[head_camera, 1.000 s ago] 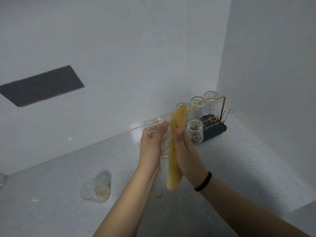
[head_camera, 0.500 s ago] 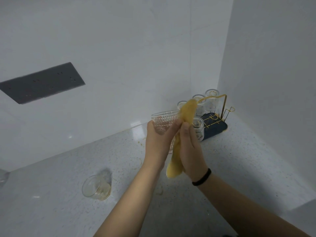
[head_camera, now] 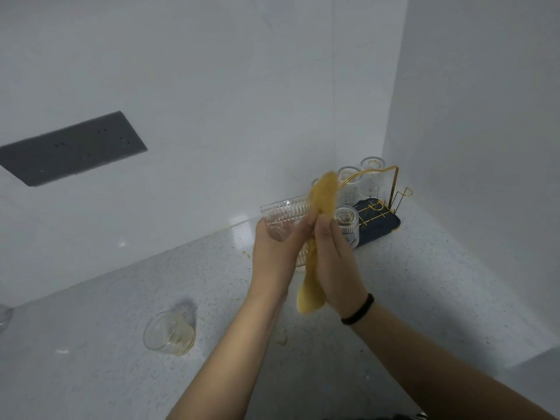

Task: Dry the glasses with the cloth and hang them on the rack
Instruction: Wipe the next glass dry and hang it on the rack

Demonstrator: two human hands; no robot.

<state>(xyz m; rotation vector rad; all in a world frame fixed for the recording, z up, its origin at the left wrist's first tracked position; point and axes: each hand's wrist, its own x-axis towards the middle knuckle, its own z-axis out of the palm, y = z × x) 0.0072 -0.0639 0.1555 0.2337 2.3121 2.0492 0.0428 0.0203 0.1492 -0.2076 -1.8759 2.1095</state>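
Observation:
My left hand (head_camera: 277,247) grips a clear ribbed glass (head_camera: 283,215), held up above the counter with its rim to the upper left. My right hand (head_camera: 335,262) presses a yellow cloth (head_camera: 321,198) against the glass's right side; the cloth sticks up above my fingers and hangs down below my palm. Behind my hands, in the corner, stands a gold wire rack (head_camera: 391,189) on a dark blue base, with several ribbed glasses (head_camera: 348,225) upside down on it. A plain glass (head_camera: 169,333) lies on its side on the counter at the lower left.
The speckled white counter (head_camera: 424,298) runs into a corner between two white walls. A grey socket panel (head_camera: 71,148) is on the left wall. Part of another glass (head_camera: 4,316) shows at the left frame edge. A raised white ledge is at the lower right.
Both hands have lifted the ribbed glass a little and tipped it, so its rim points more to the upper left. The cloth has slid along the glass's side.

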